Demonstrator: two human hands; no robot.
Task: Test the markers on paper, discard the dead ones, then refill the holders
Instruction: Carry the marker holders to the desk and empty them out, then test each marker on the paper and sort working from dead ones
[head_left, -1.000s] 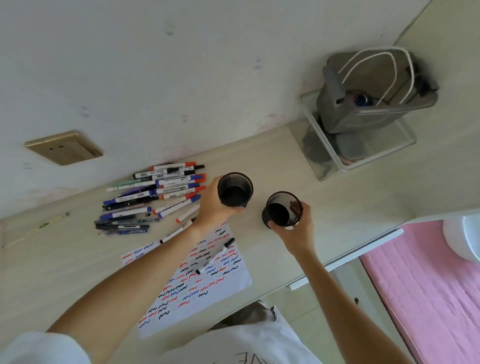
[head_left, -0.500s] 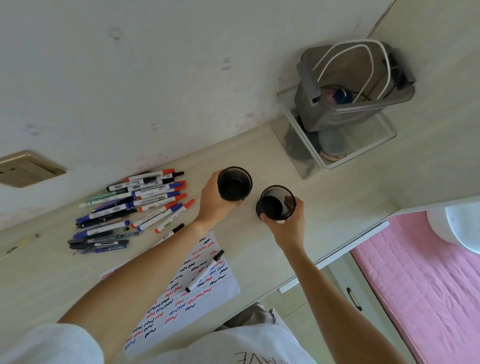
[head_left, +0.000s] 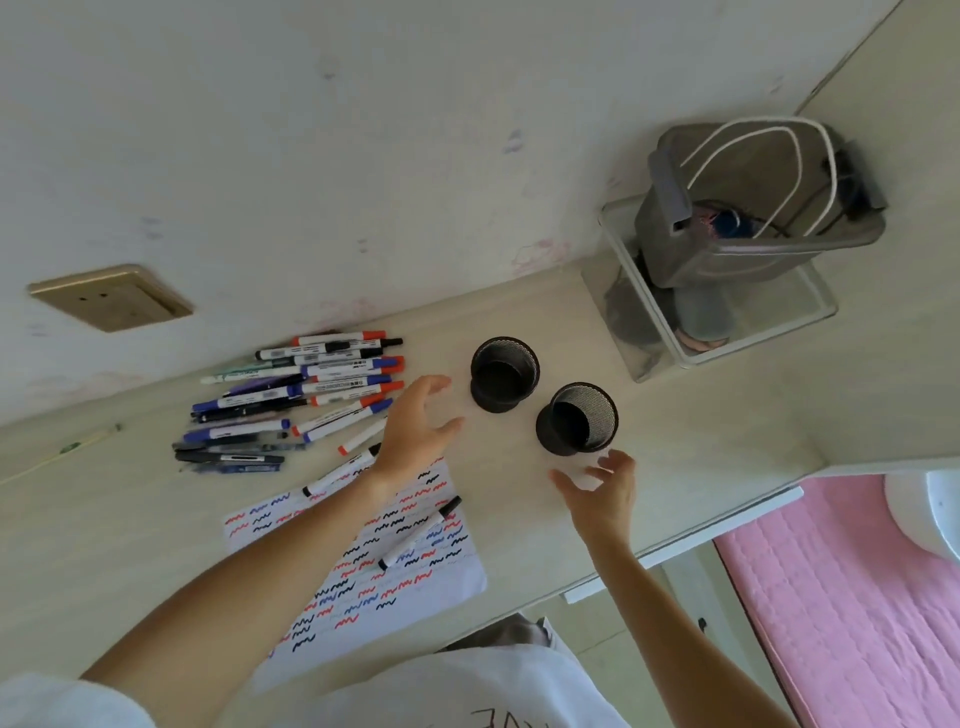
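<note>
Head view, left to right: marker pile (head_left: 301, 395) on desk (head_left: 104, 519), white barrels with red, blue and black caps; label print too small to read. Left hand (head_left: 415, 431) hovers, fingers spread, holding nothing, just left of the rear mesh holder (head_left: 504, 374). Test paper (head_left: 374, 561) carries red, blue and black squiggles, one marker (head_left: 420, 533) lying on it. Right hand (head_left: 602, 488), fingers loose, empty, just below the front mesh holder (head_left: 577, 420). Both holders black, upright.
</note>
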